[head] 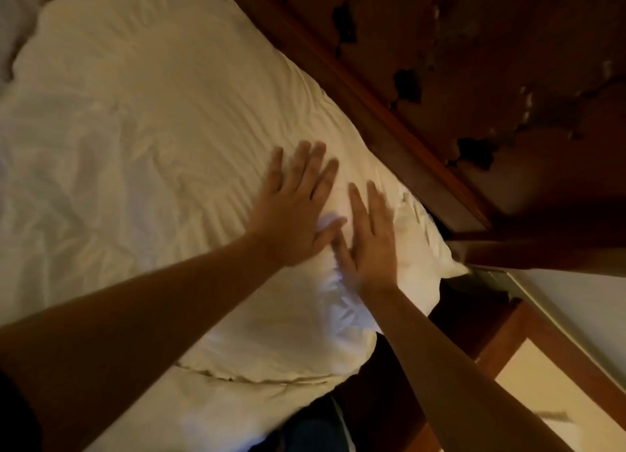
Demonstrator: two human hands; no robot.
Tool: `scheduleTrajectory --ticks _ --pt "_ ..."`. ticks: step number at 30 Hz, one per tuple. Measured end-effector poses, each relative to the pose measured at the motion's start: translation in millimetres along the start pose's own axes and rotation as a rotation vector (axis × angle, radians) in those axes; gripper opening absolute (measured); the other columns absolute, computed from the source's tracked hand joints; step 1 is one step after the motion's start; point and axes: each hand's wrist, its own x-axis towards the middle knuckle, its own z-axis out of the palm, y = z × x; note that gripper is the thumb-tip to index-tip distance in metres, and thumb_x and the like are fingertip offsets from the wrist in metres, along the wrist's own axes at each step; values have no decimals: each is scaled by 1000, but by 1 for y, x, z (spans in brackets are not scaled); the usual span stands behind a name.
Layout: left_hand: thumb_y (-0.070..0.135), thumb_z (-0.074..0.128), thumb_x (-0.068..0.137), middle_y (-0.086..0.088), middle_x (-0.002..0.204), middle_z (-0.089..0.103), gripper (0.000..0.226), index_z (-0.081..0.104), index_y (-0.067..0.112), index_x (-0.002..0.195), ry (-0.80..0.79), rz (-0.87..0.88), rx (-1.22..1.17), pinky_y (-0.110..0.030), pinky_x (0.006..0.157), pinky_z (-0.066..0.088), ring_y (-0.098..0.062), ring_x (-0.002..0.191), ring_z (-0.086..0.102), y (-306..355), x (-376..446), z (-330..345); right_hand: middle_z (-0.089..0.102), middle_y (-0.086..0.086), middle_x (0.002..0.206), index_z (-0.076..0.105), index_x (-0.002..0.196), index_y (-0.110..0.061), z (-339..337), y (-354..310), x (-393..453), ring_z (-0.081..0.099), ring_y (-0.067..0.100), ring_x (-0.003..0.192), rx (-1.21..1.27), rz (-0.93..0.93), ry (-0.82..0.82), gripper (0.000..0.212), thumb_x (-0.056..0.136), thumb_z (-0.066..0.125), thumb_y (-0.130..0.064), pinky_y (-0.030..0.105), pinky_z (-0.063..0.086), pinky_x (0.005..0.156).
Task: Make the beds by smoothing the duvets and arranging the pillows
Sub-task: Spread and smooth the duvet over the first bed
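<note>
A large white pillow (142, 119) lies across the bed, its long side against the wooden headboard (389, 119). My left hand (298, 207) presses flat on the pillow's near right part, fingers straight and spread. My right hand (369, 234) lies flat beside it, fingers straight, close to the pillow's right corner; the two thumbs nearly touch. Wrinkles fan out to the left of my hands. A white duvet or sheet (244, 407) shows below the pillow at the near edge.
The dark, worn headboard panel (508, 79) fills the upper right. A wooden bedside unit (501, 343) and a pale wall (582, 309) stand at the right. A second white pillow or bedding edge (13, 21) shows at the far left.
</note>
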Motion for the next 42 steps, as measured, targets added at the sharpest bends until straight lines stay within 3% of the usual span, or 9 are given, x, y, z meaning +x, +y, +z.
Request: scheduleTrajectory --ticks 3,7,10,12,15,19,25,34,42 --pt "65 18 103 -18 171 -2 80 9 16 165 -89 224 -8 -66 121 0 -36 158 -8 30 -52 30 9 3 175 11 168 -24 9 34 -36 2 20 162 -154 181 -24 76 105 32 -60 57 16 127" --pt "63 16 105 0 173 7 69 16 27 164 -475 425 -278 -48 124 -17 -19 159 -4 56 -99 64 17 11 173 19 166 -14 8 35 -40 12 28 161 -94 237 -26 78 104 42 -54 56 20 127" --pt "57 25 105 5 167 29 60 40 29 156 -656 155 -780 -35 127 3 -8 154 19 60 -117 51 33 18 164 28 162 -11 -6 4 -31 35 36 151 89 238 -27 77 97 54 -44 54 37 119" --pt "37 45 109 5 135 62 40 63 14 136 -473 -130 -1183 -19 109 35 10 121 52 55 -126 29 43 15 158 36 159 -11 -18 -23 -27 43 31 144 154 135 -18 70 96 58 -35 42 41 117" --pt "18 58 105 12 99 68 16 71 17 113 -185 -405 -1419 -12 84 46 9 91 64 25 -142 3 54 10 146 51 149 -11 -27 -64 -25 52 25 135 175 -45 12 57 96 63 -27 30 43 111" --pt "39 61 91 4 99 75 12 70 46 92 102 -536 -1378 -32 83 52 -21 95 72 -30 -185 -10 59 5 143 55 146 -12 -19 -111 -46 55 23 131 177 -200 -84 53 95 65 -27 31 44 110" --pt "21 66 97 14 98 68 13 67 28 109 293 -708 -1174 -8 72 45 5 79 60 -82 -320 -2 63 -2 133 55 146 -21 4 -179 -127 60 19 117 182 -209 -253 53 96 70 -30 41 53 95" --pt "16 62 97 6 123 66 27 64 22 123 291 -904 -894 -26 85 45 -16 111 60 -109 -528 52 59 -14 142 53 147 -34 66 -271 -255 55 15 131 268 -187 -473 55 94 70 -37 46 49 108" --pt "43 70 78 -18 151 46 80 46 12 147 169 -1154 -577 -56 105 41 -42 132 48 -105 -620 129 41 1 159 33 159 -36 148 -308 -250 38 29 146 -205 -296 -633 94 79 78 -56 48 41 114"
